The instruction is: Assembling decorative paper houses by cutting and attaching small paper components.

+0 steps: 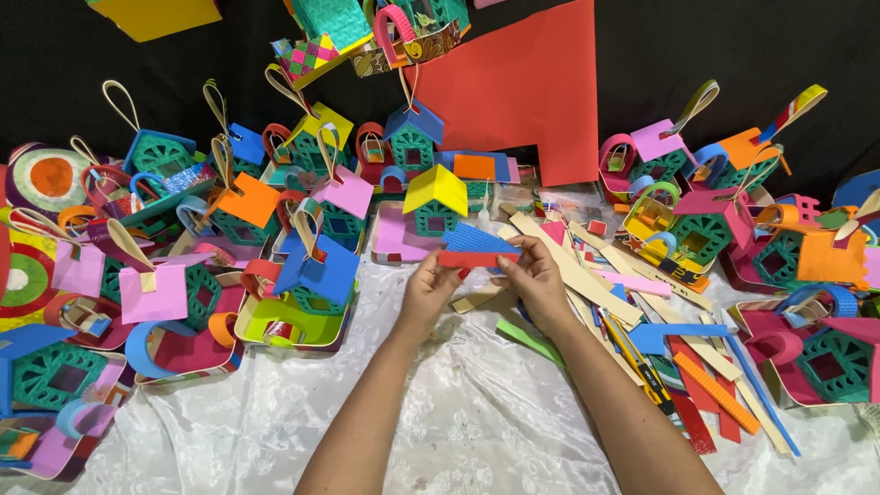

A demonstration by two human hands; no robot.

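Head view: left hand (429,291) and right hand (534,280) each pinch one end of red strip (469,259), long axis left-right, blue textured piece (478,240) touching above it, over white cloth (440,412) on tabletop, paper houses (316,275) around.

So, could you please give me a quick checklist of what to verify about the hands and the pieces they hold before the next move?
1. Left hand grips the red strip at its left end: ok.
2. Right hand grips the strip's right end: ok.
3. Blue textured piece sits along the strip's top edge, touching it: ok.
4. Whether the two pieces are already joined: cannot tell.
5. Strip held level, above the white cloth: ok.
6. Yellow utility knife lies apart from both hands, beside the right forearm: ok; whether its blade is out: cannot tell.
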